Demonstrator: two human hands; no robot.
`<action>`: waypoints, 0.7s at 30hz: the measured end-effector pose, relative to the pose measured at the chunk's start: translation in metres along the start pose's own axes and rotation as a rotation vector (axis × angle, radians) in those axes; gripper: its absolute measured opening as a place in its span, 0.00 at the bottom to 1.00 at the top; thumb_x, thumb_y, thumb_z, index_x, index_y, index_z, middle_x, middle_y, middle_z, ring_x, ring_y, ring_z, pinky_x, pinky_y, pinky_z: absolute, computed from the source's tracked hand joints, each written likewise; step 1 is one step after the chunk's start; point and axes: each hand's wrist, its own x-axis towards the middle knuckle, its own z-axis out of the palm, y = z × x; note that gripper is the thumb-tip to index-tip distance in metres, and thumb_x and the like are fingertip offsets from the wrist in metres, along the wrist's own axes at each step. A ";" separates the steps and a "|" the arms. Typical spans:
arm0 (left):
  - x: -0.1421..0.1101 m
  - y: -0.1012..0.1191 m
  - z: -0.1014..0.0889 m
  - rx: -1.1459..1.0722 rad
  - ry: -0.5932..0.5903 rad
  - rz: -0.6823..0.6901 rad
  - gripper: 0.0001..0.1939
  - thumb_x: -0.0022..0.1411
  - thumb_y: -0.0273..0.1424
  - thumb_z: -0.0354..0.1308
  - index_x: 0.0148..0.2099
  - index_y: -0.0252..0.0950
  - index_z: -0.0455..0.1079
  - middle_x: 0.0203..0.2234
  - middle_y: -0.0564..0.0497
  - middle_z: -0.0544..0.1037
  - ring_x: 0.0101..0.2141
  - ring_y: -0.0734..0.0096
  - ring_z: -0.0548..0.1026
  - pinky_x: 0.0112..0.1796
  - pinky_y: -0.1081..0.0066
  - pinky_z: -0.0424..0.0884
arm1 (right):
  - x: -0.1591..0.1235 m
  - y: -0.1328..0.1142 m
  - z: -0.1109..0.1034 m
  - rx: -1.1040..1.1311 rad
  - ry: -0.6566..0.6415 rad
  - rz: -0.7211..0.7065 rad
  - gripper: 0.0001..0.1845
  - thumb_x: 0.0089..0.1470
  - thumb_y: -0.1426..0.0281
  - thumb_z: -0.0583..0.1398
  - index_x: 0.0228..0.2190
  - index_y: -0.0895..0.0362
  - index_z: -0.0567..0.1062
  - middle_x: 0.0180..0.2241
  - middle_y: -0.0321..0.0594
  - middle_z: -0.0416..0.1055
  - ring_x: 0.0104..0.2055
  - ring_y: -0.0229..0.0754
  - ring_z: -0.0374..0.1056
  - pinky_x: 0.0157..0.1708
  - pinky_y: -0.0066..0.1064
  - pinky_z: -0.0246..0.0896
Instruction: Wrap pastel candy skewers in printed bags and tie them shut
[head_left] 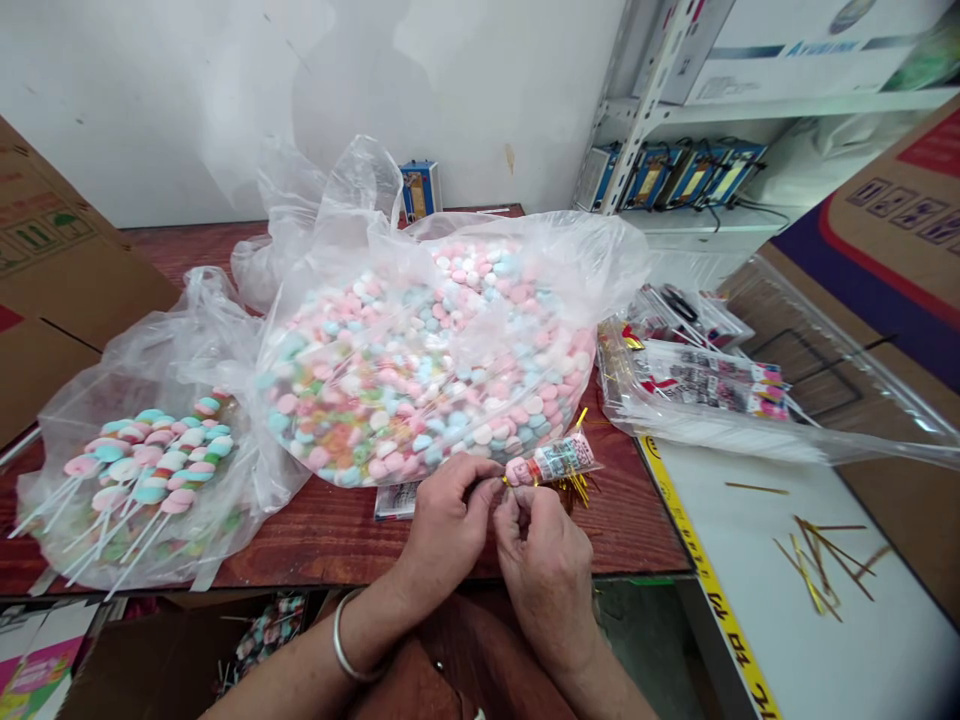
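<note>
A wrapped marshmallow stick [551, 461] in a clear printed bag points up and right beyond my fingertips. At the gathered lower end of its bag, a bit of gold twist tie [506, 481] shows. My left hand [454, 512] is closed in a pinch at this neck, its fingertips on the bag end and stick. My right hand [549, 560] is closed as well, pinching at the tie just beside the left fingertips. What lies between the fingers is mostly hidden. Loose gold twist ties [576, 490] lie on the red-brown table [337, 545] behind the wrapped stick.
A large clear bag of pastel marshmallows [435, 370] fills the table's middle. At left, unwrapped marshmallow sticks [150, 460] rest on another plastic bag. On the right are a clear tray [705, 385] of wrapped sticks, scattered gold ties [821, 570] and a cardboard box [892, 270].
</note>
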 end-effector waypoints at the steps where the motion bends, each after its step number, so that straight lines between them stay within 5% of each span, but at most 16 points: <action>1: 0.002 0.001 0.003 -0.192 -0.012 -0.160 0.04 0.62 0.26 0.59 0.38 0.35 0.75 0.31 0.50 0.78 0.32 0.71 0.74 0.35 0.72 0.70 | 0.000 0.001 0.001 0.059 -0.003 0.042 0.13 0.67 0.69 0.52 0.29 0.54 0.66 0.22 0.36 0.71 0.22 0.39 0.68 0.23 0.30 0.57; 5: 0.007 0.003 0.013 -0.894 -0.073 -0.606 0.13 0.53 0.35 0.69 0.35 0.31 0.73 0.19 0.58 0.66 0.19 0.83 0.57 0.20 0.80 0.55 | 0.004 0.005 0.004 0.505 -0.178 0.387 0.08 0.64 0.68 0.55 0.31 0.53 0.67 0.24 0.35 0.75 0.23 0.39 0.72 0.23 0.27 0.64; 8: 0.008 0.004 0.017 -1.097 -0.089 -0.683 0.17 0.49 0.35 0.73 0.34 0.30 0.72 0.18 0.60 0.60 0.19 0.85 0.53 0.20 0.82 0.50 | 0.010 0.009 0.002 0.661 -0.242 0.507 0.07 0.64 0.66 0.56 0.33 0.54 0.70 0.28 0.37 0.76 0.29 0.40 0.73 0.29 0.30 0.69; 11: 0.008 0.002 0.018 -1.112 -0.093 -0.671 0.16 0.52 0.34 0.71 0.38 0.30 0.72 0.20 0.60 0.61 0.19 0.86 0.52 0.20 0.82 0.50 | 0.016 0.014 0.000 0.613 -0.209 0.467 0.08 0.61 0.65 0.59 0.41 0.56 0.73 0.38 0.43 0.77 0.37 0.43 0.72 0.37 0.33 0.69; 15: 0.005 -0.005 0.016 -0.816 -0.098 -0.475 0.11 0.62 0.36 0.62 0.40 0.33 0.70 0.21 0.59 0.62 0.19 0.83 0.56 0.20 0.80 0.53 | 0.016 0.019 -0.001 0.618 -0.275 0.421 0.10 0.64 0.66 0.57 0.32 0.55 0.74 0.31 0.39 0.76 0.34 0.42 0.72 0.36 0.32 0.66; 21: 0.004 -0.014 0.003 0.182 -0.074 0.253 0.12 0.68 0.26 0.49 0.49 0.35 0.71 0.38 0.44 0.79 0.39 0.65 0.76 0.41 0.66 0.73 | 0.012 0.020 0.000 0.602 -0.241 0.393 0.09 0.64 0.66 0.56 0.39 0.56 0.74 0.38 0.44 0.79 0.40 0.45 0.75 0.38 0.33 0.69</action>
